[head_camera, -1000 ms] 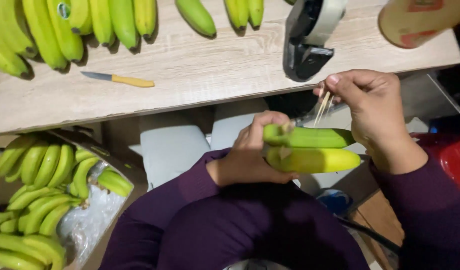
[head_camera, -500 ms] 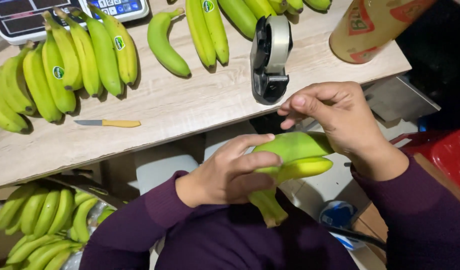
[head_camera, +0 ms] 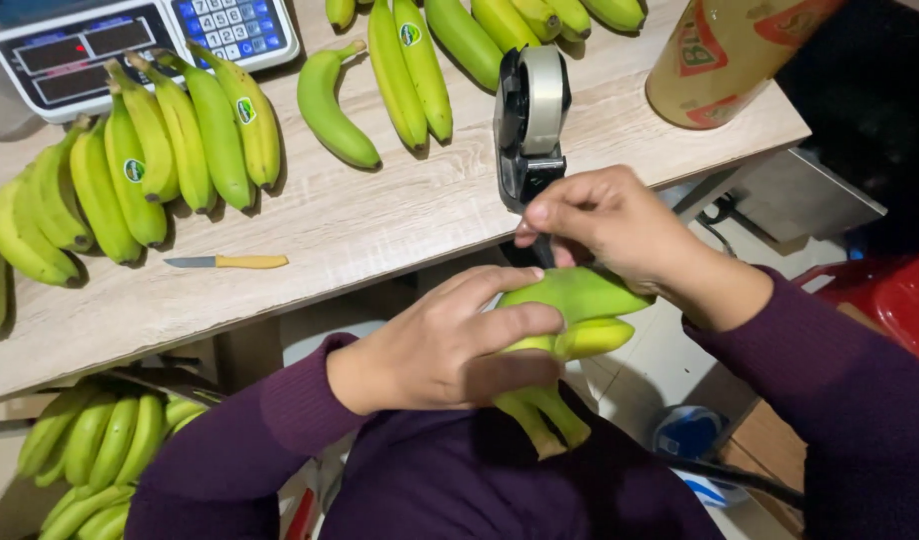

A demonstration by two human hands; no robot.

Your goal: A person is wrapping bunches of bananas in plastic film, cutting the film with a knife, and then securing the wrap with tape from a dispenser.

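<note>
Moved: both hands sit a bit lower and closer to the desk edge than half a second back, right hand now up against the tape dispenser's base.
Bananas in hand (head_camera: pixel 580 310): small green bunch, held in front of the lap, just below the desk (head_camera: pixel 380 230) edge.
Left hand (head_camera: pixel 450 345): fingers wrapped around the bunch, gripping it.
Right hand (head_camera: pixel 605 225): fingers pinched narrow on top of the bunch, can't tell what's between them.
Tape dispenser (head_camera: pixel 532 120): black, upright, near the desk edge.
Knife (head_camera: pixel 230 262): yellow handle, lying flat.
Loose bunches (head_camera: pixel 170 150): spread across the desk, by the scale (head_camera: pixel 130 45).
Floor pile (head_camera: pixel 100 450): more green bananas, lower left.
</note>
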